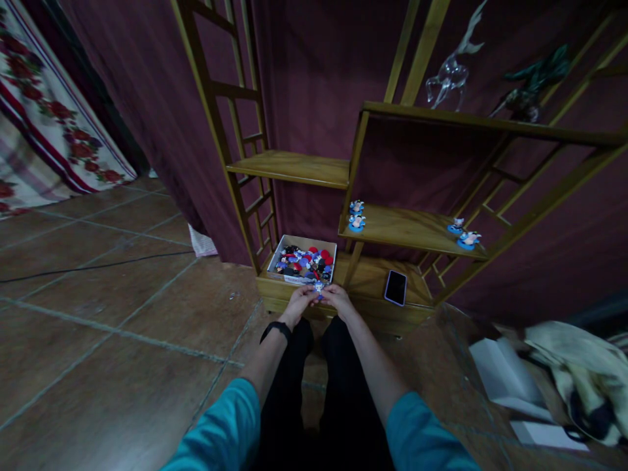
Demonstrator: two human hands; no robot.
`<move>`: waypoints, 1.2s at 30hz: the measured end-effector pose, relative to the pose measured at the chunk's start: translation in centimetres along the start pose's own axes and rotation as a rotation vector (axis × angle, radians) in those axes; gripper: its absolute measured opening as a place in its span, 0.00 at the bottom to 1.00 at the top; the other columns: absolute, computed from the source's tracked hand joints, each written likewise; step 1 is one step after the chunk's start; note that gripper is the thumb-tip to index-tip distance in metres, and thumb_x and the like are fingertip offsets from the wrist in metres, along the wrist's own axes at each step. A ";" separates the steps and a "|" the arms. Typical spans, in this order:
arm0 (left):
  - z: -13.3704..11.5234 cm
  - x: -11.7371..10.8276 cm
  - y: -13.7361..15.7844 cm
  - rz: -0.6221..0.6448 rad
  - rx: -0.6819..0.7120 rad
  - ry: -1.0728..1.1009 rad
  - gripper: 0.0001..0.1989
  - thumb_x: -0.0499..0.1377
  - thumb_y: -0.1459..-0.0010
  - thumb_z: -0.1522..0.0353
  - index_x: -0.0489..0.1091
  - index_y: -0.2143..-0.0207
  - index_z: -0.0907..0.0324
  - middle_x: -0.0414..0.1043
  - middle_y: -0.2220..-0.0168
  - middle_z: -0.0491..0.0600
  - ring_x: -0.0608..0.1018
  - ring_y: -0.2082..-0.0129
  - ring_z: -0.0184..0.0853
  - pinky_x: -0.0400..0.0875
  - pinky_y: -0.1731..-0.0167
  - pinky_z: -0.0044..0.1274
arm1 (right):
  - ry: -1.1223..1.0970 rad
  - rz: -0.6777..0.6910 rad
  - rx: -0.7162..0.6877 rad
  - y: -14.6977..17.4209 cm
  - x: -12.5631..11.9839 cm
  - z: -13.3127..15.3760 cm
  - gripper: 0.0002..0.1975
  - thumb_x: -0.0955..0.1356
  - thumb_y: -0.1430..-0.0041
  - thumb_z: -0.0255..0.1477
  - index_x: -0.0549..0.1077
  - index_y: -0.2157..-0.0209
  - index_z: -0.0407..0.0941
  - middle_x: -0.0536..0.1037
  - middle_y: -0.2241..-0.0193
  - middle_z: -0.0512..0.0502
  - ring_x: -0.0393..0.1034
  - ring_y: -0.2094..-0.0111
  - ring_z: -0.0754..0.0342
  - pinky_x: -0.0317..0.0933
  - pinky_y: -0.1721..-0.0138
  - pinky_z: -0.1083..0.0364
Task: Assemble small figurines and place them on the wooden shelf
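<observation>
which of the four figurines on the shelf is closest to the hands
The front figurine at the left end of the shelf. Its neighbour sits just behind it, and the right-end pair stands clearly farther from the hands.

The left hand (302, 302) and right hand (339, 299) hold a tiny figurine (318, 287) by an open box (311, 241) of little figures (305, 261).

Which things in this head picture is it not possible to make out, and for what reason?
All in the head view:
- Small figurine: fine details too small; fingers of both hands cover its sides.
- Piled pieces in the box: the lower ones are hidden beneath the upper ones.
- Dark green ornament: too dark to tell its shape.
- Floral cloth: cut off by the left edge.
</observation>
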State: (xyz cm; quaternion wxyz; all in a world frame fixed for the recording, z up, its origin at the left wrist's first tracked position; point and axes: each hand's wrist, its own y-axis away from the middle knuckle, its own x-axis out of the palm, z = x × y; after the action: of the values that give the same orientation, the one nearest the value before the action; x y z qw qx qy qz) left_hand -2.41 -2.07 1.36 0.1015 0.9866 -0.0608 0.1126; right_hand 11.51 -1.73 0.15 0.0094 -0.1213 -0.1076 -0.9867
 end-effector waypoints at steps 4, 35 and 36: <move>0.1 -0.1 -0.1 -0.006 0.000 0.015 0.14 0.66 0.62 0.66 0.70 0.73 0.64 0.70 0.78 0.47 0.71 0.81 0.26 0.60 0.81 0.18 | 0.025 -0.017 0.018 0.0 0.0 0.2 0.15 0.73 0.64 0.36 0.70 0.75 0.43 0.74 0.75 0.50 0.70 0.73 0.57 0.66 0.68 0.56; -0.3 0.2 0.5 -0.008 -0.019 -0.024 0.14 0.66 0.61 0.64 0.69 0.74 0.64 0.70 0.80 0.46 0.70 0.83 0.25 0.60 0.82 0.17 | 0.032 -0.021 0.003 0.0 -0.1 0.1 0.13 0.72 0.63 0.36 0.70 0.76 0.43 0.74 0.76 0.51 0.69 0.74 0.57 0.65 0.70 0.57; -0.3 0.2 0.5 -0.008 -0.020 -0.023 0.14 0.66 0.61 0.64 0.69 0.73 0.64 0.70 0.80 0.47 0.70 0.82 0.26 0.60 0.82 0.17 | 0.032 -0.022 0.004 0.0 -0.1 0.2 0.13 0.72 0.63 0.36 0.70 0.76 0.43 0.74 0.76 0.51 0.69 0.74 0.57 0.65 0.70 0.57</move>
State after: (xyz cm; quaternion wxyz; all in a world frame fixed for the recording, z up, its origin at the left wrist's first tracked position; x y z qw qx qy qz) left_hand -2.34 -2.52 1.83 0.1112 0.9870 -0.0590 0.1001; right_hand 11.66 -1.73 0.28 0.0006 -0.1044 -0.1106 -0.9884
